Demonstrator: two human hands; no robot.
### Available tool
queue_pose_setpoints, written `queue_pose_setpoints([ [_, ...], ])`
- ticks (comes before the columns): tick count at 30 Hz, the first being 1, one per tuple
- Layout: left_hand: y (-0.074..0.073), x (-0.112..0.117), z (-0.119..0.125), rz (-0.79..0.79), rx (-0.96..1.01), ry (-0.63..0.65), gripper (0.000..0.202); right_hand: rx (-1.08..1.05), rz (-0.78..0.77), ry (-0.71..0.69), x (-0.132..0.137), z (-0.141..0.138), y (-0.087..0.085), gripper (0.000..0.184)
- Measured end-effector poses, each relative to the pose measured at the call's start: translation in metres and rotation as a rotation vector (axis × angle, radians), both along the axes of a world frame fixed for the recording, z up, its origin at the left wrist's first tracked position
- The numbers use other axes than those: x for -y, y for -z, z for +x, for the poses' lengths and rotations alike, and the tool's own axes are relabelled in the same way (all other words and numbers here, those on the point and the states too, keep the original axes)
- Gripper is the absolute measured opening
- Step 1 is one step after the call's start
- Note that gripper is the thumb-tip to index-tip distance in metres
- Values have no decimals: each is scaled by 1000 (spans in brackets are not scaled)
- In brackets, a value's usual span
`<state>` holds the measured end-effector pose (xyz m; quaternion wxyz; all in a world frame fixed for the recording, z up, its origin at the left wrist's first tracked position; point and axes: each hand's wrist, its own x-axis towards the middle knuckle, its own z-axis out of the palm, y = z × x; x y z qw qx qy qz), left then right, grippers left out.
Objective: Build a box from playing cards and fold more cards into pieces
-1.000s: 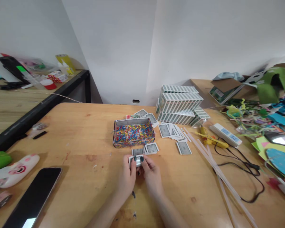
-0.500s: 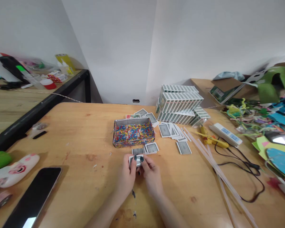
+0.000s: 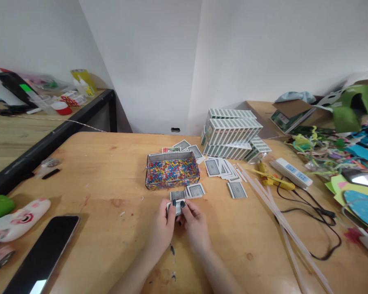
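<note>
Between my two hands is a playing card [image 3: 178, 207], its patterned grey back facing up; whether it is one card or several I cannot tell. My left hand [image 3: 164, 218] grips its left side, thumb on top. On the right side, my right hand [image 3: 194, 222] pinches it the same way, and both sets of fingers are partly hidden underneath. Just beyond my fingertips lie loose playing cards [image 3: 196, 190], face down. Behind these stands an open box [image 3: 173, 183] covered in a colourful pattern, with grey card backs along its inner rear wall.
More cards [image 3: 214, 167] spread right of the box, with one apart [image 3: 237, 190]. Stacked card boxes [image 3: 233, 131] stand at the back. To the right are a yellow glue gun [image 3: 272, 179], a power strip [image 3: 291, 172] and clear sticks [image 3: 282, 220]. A phone [image 3: 44, 253] lies at left.
Almost nothing differs. The card between my hands tilts slightly, while both hands stay in the same place.
</note>
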<state>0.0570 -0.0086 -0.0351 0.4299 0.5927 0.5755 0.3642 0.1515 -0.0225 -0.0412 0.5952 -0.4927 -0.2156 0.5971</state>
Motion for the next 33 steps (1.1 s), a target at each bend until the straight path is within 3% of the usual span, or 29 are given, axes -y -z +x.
queue_pose_setpoints([
  [7,-7,-2,-4,20,-3,19,25,-40,2,6,-1,2,-1,25],
  [13,-7,-4,-8,68,27,-41,21,-50,2,3,-1,3,-2,26],
  [20,-7,-8,-8,18,224,-142,19,-175,8,23,-2,-1,-5,24],
  [25,-7,-8,-6,-42,319,-201,17,-290,-27,-62,0,-5,-11,24],
  [33,-5,-4,-6,4,211,-94,18,-138,-48,40,-1,3,-11,22],
])
